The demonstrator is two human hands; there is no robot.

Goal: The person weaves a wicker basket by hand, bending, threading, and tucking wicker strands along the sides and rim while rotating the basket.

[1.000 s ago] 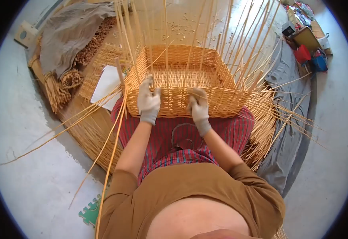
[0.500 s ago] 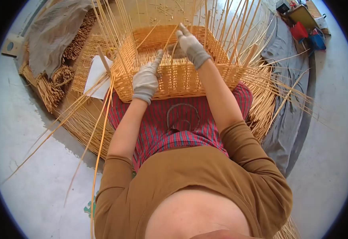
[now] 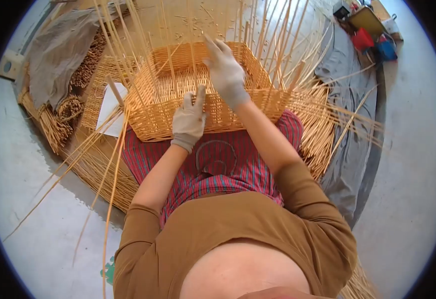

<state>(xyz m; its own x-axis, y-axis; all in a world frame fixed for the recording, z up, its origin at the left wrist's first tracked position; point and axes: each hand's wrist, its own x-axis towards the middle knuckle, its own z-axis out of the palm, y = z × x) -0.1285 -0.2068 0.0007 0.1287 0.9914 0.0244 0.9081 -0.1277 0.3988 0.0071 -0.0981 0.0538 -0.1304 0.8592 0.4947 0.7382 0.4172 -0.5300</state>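
Note:
A wicker basket (image 3: 153, 119) with a rectangular shape rests on my lap, tall thin stakes rising from its rim. My left hand (image 3: 189, 119), in a pale glove, lies against the near wall. Its fingers stretch up past the rim, spread apart, the tips close to an upright stake (image 3: 192, 47). Over the basket's inside is my right hand (image 3: 226, 74), also gloved, with fingers extended toward the far wall and slightly blurred. I see nothing held in it. Loose willow strands (image 3: 114, 184) trail from the basket's left corner.
A thick wooden peg (image 3: 114, 89) stands at the left corner and another peg (image 3: 296, 74) at the right. Bundled rods (image 3: 61, 119) lie left under a grey cloth (image 3: 61, 55). More rods (image 3: 320, 132) spread right, beside a grey sheet (image 3: 347, 169). A red container (image 3: 362, 40) stands far right.
The view has shifted, so the basket sits lower and further left. My right hand has moved left and nearer, away from the strand beside it. My left hand's fingers have spread at the rim.

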